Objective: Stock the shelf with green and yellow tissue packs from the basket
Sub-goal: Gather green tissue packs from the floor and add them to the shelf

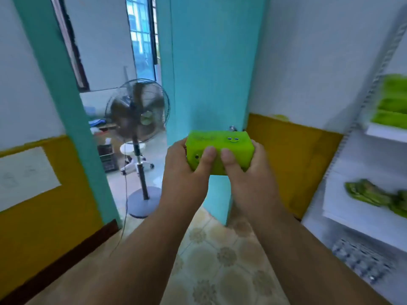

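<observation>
A bright green tissue pack [222, 142] with a small smiley face printed on it is held up at chest height in the middle of the view. My left hand [187, 172] grips its left end and my right hand [248, 175] grips its right end, both thumbs pressed on the near face. A white shelf [361, 219] stands at the right edge. More green packs [392, 106] lie stacked on its upper board, blurred. No basket is in view.
Dark green wrapped items [374, 194] lie on the shelf's middle board, and a greyish patterned pack [361, 260] on a lower one. A turquoise pillar [209, 73] stands straight ahead. A standing fan [137, 111] with its cable is in the doorway at left. The floor is tiled.
</observation>
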Tool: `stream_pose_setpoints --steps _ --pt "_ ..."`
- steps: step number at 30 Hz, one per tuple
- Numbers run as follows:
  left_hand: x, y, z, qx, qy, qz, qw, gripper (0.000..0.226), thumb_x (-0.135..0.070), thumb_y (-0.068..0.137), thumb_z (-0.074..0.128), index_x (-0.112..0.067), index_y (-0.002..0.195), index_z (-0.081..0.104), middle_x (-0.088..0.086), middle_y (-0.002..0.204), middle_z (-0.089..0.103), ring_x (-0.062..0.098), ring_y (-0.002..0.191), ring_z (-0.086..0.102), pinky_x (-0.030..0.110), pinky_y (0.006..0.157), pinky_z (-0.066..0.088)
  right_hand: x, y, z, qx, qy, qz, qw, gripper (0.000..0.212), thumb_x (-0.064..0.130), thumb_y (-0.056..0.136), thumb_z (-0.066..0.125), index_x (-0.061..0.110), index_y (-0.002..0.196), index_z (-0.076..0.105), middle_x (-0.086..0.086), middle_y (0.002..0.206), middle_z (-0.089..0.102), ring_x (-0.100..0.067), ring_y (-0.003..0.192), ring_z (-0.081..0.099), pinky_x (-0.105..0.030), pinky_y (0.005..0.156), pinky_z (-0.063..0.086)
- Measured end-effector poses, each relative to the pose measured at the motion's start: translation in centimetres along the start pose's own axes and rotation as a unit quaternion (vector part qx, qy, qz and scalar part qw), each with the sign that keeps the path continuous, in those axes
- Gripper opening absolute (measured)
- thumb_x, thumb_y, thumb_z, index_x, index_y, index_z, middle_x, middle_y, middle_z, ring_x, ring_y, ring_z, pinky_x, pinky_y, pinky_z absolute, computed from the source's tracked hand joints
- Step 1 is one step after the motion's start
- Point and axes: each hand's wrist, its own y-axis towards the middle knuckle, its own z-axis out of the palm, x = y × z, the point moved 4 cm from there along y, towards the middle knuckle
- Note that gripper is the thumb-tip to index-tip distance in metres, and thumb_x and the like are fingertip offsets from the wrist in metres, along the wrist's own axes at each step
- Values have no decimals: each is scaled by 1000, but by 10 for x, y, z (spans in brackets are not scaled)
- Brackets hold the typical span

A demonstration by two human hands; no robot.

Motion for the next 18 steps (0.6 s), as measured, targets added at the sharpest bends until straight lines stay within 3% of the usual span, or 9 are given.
stream_pose_setpoints --steps 4,6,8,12,15,18 --pt "-45 -17 94 80 -37 23 996 38 -61 79 52 -33 105 56 -9 101 63 3 93 59 12 73 40 -10 13 -102 -76 -37 1 996 21 46 87 67 47 95 48 28 93 61 17 85 56 -3 65 41" --pt "-70 -29 142 110 -56 46 991 28 -59 81 52 -37 98 57 -16 96 61 -9 90 57 5 71 38 -17 20 -153 -106 -74 8 992 22 50 86 65 48 95 45 26 91 58 20 83 54 -3 62 41" --pt "-95 -45 190 135 -75 69 986 15 -55 86 53 -40 89 55 -21 89 61 -18 85 54 2 69 39 -29 26 -205 -136 -99 10 986 25 53 85 64 47 99 45 22 97 58 14 87 56 -6 67 42" --pt "-150 -76 282 179 -134 100 970 12 -37 95 60 -37 85 54 -20 78 61 -21 78 55 -1 63 37 -48 40 -308 -194 -146 28 970 40 58 83 62 40 115 45 8 113 59 -13 103 59 -37 88 51" --pt "-184 -92 342 221 -174 121 952 8 -36 96 58 -32 89 58 -15 80 64 -11 78 60 6 60 39 -60 51 -373 -224 -158 33 961 38 55 85 62 42 114 42 6 115 59 -16 105 59 -42 90 51" --pt "-208 -101 389 235 -205 147 939 8 -34 95 55 -31 96 62 -24 84 67 -11 80 62 3 62 40 -74 65 -420 -229 -170 41 958 59 57 86 60 28 134 42 2 124 58 -18 111 59 -43 94 50"
